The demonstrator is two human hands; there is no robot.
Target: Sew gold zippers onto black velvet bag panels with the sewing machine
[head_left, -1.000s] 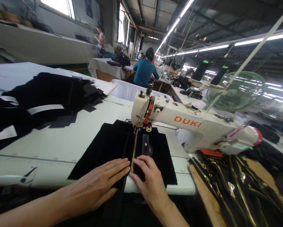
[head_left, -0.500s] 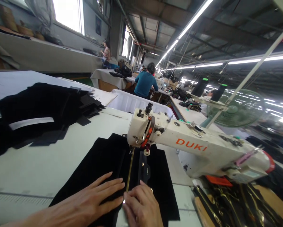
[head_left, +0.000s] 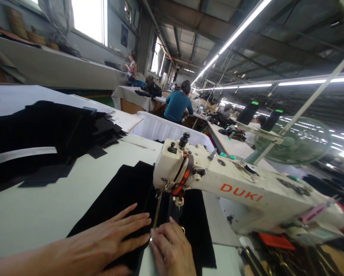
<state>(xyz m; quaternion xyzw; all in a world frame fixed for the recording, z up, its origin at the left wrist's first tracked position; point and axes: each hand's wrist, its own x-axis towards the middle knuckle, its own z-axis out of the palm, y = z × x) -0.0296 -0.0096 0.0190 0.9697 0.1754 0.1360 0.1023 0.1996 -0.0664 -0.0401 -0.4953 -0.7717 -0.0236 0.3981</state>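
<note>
Left hand (head_left: 111, 237) flat on black fabric (head_left: 125, 191), fingers (head_left: 137, 220) spread. Right hand (head_left: 173, 245) fingers pinched together on gold strip (head_left: 157, 215). Fabric on bench (head_left: 88, 184), partly beneath sewing machine (head_left: 206, 180).

Single head-worn view; forward and down, close over left hand (head_left: 110, 238) and right hand (head_left: 173, 248)

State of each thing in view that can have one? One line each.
Sewing machine: running or stopped, can't tell
Black fabric: laid flat, partly under the sewing machine
Gold strip: straight, lying along the black fabric
Left hand: on the black fabric, fingers spread
Right hand: fingers curled at the gold strip's near end
White bin: open-topped
Ceiling light: on
Fan: spinning or not, can't tell
</note>
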